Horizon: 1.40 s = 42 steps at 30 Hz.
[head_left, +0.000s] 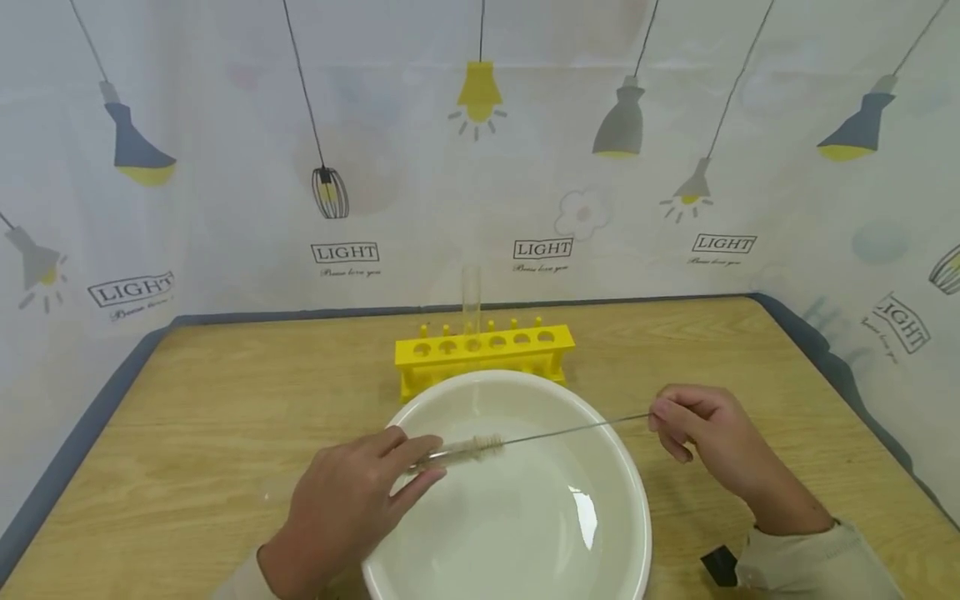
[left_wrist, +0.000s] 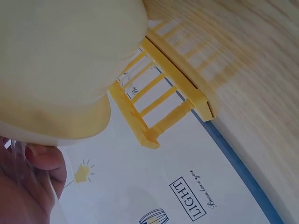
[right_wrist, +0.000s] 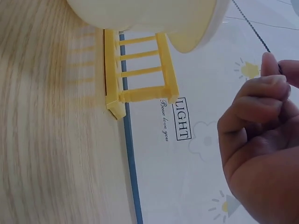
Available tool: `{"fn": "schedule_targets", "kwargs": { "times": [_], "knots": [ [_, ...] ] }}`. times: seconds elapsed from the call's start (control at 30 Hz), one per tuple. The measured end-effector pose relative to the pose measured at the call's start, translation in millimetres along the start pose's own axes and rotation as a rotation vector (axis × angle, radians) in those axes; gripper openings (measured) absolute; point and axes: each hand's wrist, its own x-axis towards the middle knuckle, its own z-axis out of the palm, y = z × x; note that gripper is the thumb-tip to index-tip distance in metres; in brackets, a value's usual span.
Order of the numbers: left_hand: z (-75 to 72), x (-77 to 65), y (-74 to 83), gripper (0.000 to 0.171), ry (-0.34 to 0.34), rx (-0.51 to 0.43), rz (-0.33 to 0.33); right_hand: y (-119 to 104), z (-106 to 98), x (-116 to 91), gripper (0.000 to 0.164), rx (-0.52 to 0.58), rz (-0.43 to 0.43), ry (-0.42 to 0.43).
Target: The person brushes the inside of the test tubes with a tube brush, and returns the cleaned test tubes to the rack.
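Note:
My left hand (head_left: 352,492) grips a clear glass test tube (head_left: 442,457) over the left part of a white basin (head_left: 641,508). The tube lies nearly level, its mouth turned to the right. Pale bristles of a test tube brush (head_left: 487,446) show at that mouth. Off to the right of the basin, my right hand (head_left: 712,433) pinches the end of the brush's thin twisted wire between thumb and fingers. In the right wrist view the dark wire (right_wrist: 252,25) runs up from the fingertips. The tube's closed end is hidden by the left hand.
Behind the basin stands a yellow test tube rack (head_left: 487,346) with one upright glass tube (head_left: 471,304) in it. A black object (head_left: 720,567) lies by the right sleeve. The wooden table (head_left: 225,400) ends at a printed curtain (head_left: 420,167) at the back.

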Motion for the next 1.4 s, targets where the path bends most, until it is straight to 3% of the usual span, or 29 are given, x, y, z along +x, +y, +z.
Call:
{"fn": "schedule_targets", "kwargs": {
  "times": [0.23, 0.43, 0.6, 0.8, 1.17, 1.4],
  "knots": [
    [0.4, -0.7, -0.6, 0.029, 0.017, 0.012, 0.02, -2, 2, 3, 0.033, 0.004, 0.158, -0.032],
    [1.1, 0.5, -1.0, 0.038, 0.038, 0.003, 0.038, -4, 2, 4, 0.038, 0.085, 0.291, -0.088],
    [1.4, 1.5, -0.7, 0.044, 0.053, 0.003, 0.049, -4, 4, 4, 0.037, 0.153, 0.323, -0.105],
    [1.1, 2.6, -1.4, 0.044, 0.047, 0.012, 0.055, -5, 7, 3, 0.032, 0.208, 0.295, -0.098],
    [0.8, 1.6, -1.4, 0.04, 0.031, 0.004, 0.051, -6, 19, 1, 0.021, -0.214, 0.157, 0.173],
    [-0.1, 0.6, -1.2, 0.034, 0.026, -0.015, 0.038, -5, 17, -1, 0.013, -0.251, 0.054, 0.164]
  ]
}}
